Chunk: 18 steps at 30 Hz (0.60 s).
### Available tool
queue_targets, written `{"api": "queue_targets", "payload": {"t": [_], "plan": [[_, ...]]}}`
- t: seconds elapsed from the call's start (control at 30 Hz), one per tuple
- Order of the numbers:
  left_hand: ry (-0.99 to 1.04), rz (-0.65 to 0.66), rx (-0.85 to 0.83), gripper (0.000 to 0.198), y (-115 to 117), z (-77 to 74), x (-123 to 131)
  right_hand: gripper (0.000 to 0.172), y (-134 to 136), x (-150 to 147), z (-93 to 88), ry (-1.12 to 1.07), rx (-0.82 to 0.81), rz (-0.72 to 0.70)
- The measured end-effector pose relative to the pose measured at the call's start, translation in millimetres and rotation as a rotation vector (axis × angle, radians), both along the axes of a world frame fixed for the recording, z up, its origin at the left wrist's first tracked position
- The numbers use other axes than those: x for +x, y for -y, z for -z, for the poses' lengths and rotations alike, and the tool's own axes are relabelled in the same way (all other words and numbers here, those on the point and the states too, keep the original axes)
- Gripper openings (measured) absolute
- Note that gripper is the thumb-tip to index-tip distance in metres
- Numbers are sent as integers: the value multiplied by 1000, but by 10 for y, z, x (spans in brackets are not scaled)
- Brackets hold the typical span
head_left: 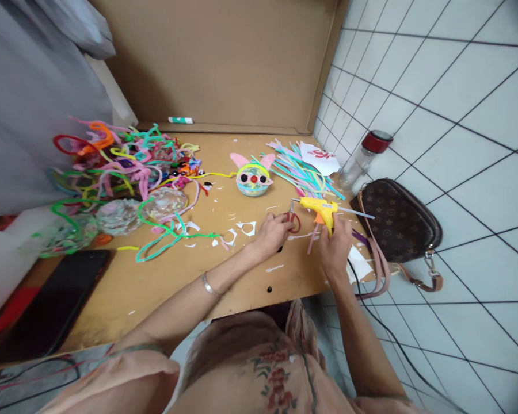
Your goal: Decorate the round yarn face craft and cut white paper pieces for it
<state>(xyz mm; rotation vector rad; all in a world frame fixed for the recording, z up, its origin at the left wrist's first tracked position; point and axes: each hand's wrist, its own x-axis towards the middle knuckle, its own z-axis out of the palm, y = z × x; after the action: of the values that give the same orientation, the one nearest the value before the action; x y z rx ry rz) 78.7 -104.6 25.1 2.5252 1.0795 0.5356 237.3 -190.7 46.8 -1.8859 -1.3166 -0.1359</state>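
Note:
My right hand is wrapped round the grip of a yellow hot glue gun. A pale glue stick sticks out of its back end, and its nozzle points left. Just left of it, the fingers of my left hand are closed on the red handles of small scissors, whose tips lie close to the nozzle. Beyond both hands stands a round figure with pink ears, black eyes, a red nose and a yellow band. White paper scraps lie around my left hand.
Tangled pipe cleaners and clear balls fill the left side, with a black phone in front. Straight pipe cleaners, a red-lidded bottle and a brown bag are at right. A black cord hangs down.

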Motion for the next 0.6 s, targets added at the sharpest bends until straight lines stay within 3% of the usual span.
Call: {"api": "queue_targets", "payload": {"t": [0.2,0.37,0.47,0.6], "plan": [[-11,-37,15,37,-96,5,263,43,-81,-12,85,42,-75,6],[93,30,26,36,152,-74,49,44,-179,-71,261,64,-109,11],[272,62,-52,23,425,-295,-209,44,-246,-90,359,64,-128,11],[656,125,-175,26,796,-890,-565,38,-268,-70,373,90,-134,-11]]}}
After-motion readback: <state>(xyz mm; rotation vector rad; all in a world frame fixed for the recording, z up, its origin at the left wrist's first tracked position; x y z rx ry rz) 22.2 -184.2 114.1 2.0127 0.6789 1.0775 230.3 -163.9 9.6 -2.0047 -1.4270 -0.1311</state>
